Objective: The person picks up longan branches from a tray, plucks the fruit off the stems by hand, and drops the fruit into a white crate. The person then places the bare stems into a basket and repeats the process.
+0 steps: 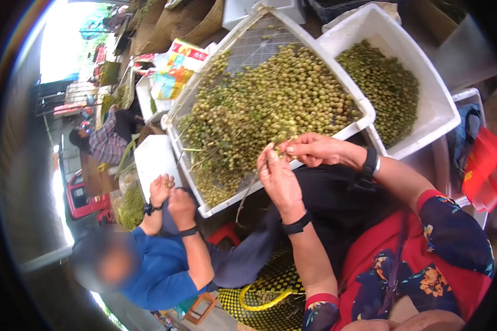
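Note:
My left hand point(280, 179) pinches a thin twig point(248, 190) that hangs down past the rim of the mesh tray point(276, 190). Close beside it, my right hand point(320, 149) has thumb and finger pressed together near a small green fruit point(277, 150) at my left fingertips; whether the right fingers grip the fruit or the stem is too small to tell. Both hands are over the near edge of the tray, where many round green-brown fruits point(281, 83) lie, with stems and twigs among them at the left.
A white tub point(433, 118) of smaller fruits stands right of the tray. Across at the left, a co-worker in blue point(165, 270) holds their hands by a white board point(153, 160). A red bag point(483, 171), a yellow-black woven basket point(259, 300) and a seated person point(107, 143) are around.

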`<act>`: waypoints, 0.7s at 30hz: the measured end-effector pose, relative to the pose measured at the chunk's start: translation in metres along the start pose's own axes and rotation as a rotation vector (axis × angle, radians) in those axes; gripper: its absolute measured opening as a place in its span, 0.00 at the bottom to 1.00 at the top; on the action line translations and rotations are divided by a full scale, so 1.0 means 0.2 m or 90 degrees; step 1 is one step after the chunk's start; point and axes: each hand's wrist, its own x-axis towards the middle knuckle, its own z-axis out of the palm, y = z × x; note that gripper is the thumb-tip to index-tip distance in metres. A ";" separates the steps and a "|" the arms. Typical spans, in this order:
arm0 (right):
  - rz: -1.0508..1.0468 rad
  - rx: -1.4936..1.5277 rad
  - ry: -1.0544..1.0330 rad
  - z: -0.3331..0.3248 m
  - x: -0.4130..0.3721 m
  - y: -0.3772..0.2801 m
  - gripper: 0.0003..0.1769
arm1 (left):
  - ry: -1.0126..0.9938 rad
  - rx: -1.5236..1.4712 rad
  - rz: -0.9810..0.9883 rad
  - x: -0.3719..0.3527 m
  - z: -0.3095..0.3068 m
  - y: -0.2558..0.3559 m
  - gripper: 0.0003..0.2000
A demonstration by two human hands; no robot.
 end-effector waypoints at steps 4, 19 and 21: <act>-0.049 0.120 0.004 -0.01 -0.04 0.04 0.13 | -0.018 -0.036 -0.018 0.00 0.03 -0.01 0.12; -0.330 -0.601 0.591 -0.53 -0.77 -0.44 0.11 | 0.011 -0.088 -0.076 -0.04 0.00 0.06 0.11; -0.300 -0.522 0.563 -0.57 -0.80 -0.42 0.10 | 0.017 -0.085 -0.085 -0.05 -0.01 0.08 0.11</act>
